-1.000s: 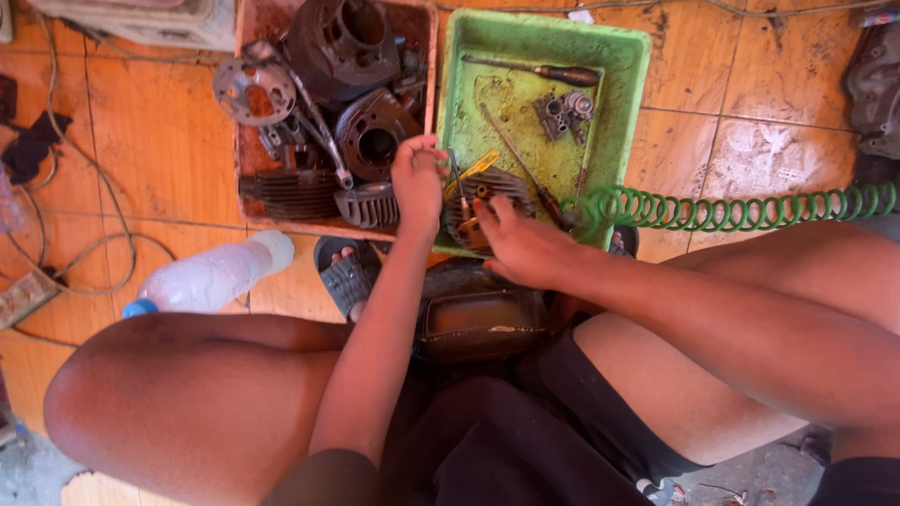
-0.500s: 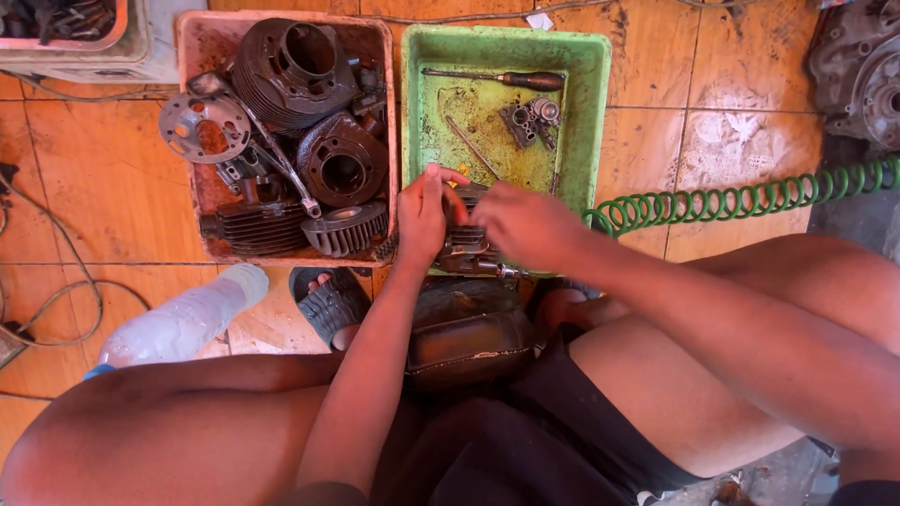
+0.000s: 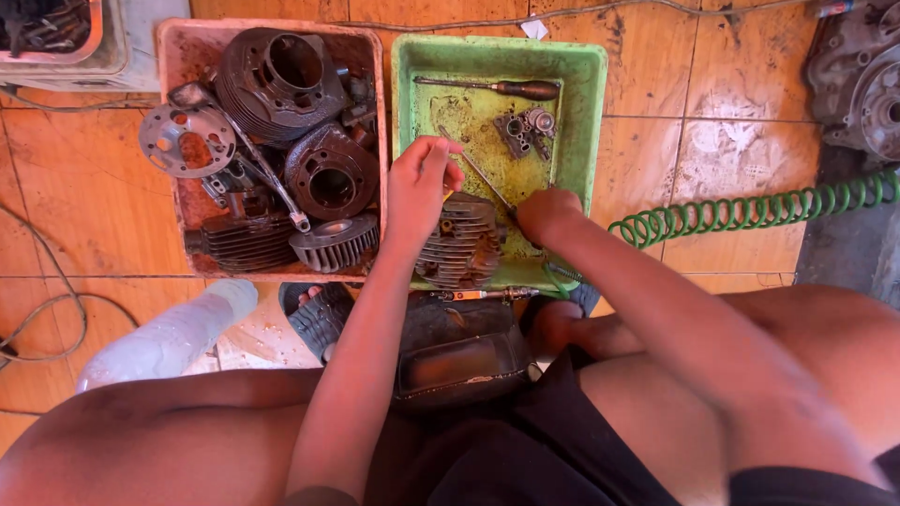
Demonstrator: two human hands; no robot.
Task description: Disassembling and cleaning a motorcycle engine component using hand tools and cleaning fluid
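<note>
engine casing (image 3: pixel 858 80) cut off at right edge, bottle (image 3: pixel 164 342) blurred

Both bare arms reach forward from between the bent knees, forearms close together. The left hand (image 3: pixel 419 183) is raised with fingers curled and fingertips pinched together, wrist straight. The right hand (image 3: pixel 548 214) is closed in a loose fist, knuckles up, wrist bent slightly inward toward the left hand.

Grimy finned engine cylinder (image 3: pixel 461 242) at green tray's (image 3: pixel 572 66) near edge, thin rod (image 3: pixel 476 167) above.
</note>
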